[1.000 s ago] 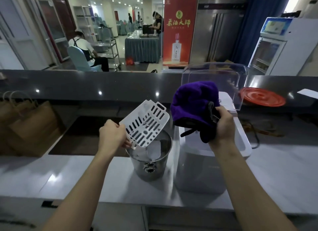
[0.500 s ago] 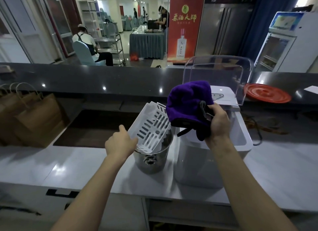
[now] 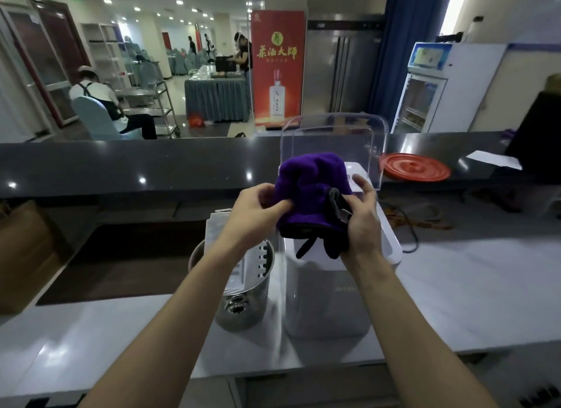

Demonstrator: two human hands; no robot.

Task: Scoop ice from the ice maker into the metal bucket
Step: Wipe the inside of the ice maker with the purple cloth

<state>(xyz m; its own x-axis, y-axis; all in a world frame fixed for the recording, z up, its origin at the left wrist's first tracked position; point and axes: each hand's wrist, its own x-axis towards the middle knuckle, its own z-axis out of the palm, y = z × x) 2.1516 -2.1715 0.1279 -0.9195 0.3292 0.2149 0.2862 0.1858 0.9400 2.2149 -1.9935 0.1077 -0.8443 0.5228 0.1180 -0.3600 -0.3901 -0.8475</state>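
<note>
Head camera: gripping a purple cloth (image 3: 309, 189) with left hand (image 3: 255, 208) pinching its near edge and right hand (image 3: 362, 225) clutching the other side, above the white ice maker (image 3: 318, 301), clear lid (image 3: 334, 140) raised. Just left on the counter (image 3: 455, 301): metal bucket (image 3: 247, 304), slotted white scoop (image 3: 218, 234) standing inside.

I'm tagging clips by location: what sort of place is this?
Likely a bar or service counter in a hotel banquet hall: a skirted table and covered chair in the hall beyond, a liquor banner, and an ice maker on the counter.
</note>
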